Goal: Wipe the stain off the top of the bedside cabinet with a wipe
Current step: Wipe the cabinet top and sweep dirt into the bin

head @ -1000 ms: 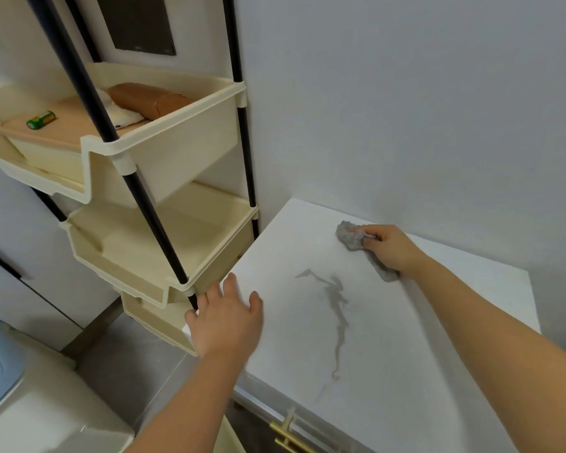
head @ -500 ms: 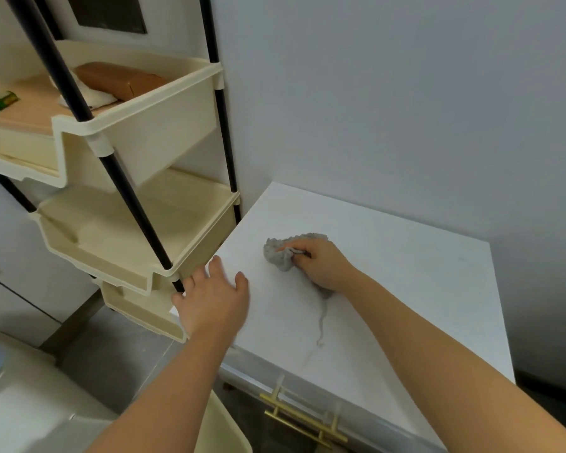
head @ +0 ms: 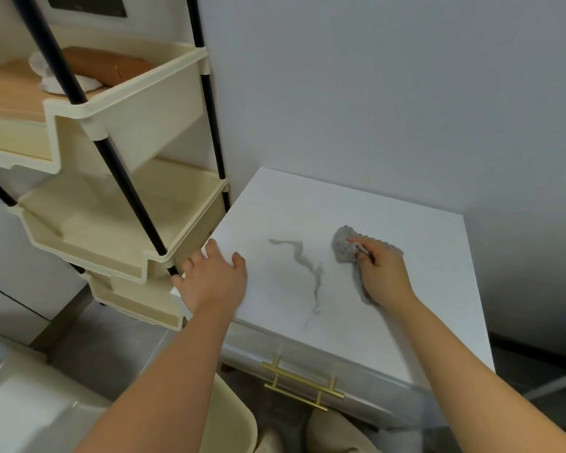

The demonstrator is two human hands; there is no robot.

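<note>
Looking down through the head camera, the white bedside cabinet top (head: 307,204) shows a grey, wavy stain (head: 304,266) running from its middle toward the front edge. The right hand (head: 384,276) grasps a crumpled grey wipe (head: 342,245), fingers curled over it and pressing it to the surface just at 3 o'clock of the stain, apart from the streak itself. The left hand (head: 214,284) lies released, palm down with fingers spread, on the cabinet's left front corner at 9 o'clock of the stain, seemingly bracing the body. A cream shelf rack (head: 164,103) on black poles stands at 10 o'clock of the cabinet, and a brass drawer handle (head: 303,384) shows at 6 o'clock below the top.

Half a second ago the wipe sat over the upper part of the streak; a second ago it was beyond it toward the wall. Now it is back on the right side, and the whole streak is uncovered and plainly visible. By my judgement that one pass has not lifted the mark, so the wiping is barely begun and firmer, repeated strokes along the streak's full length are likely needed
</note>
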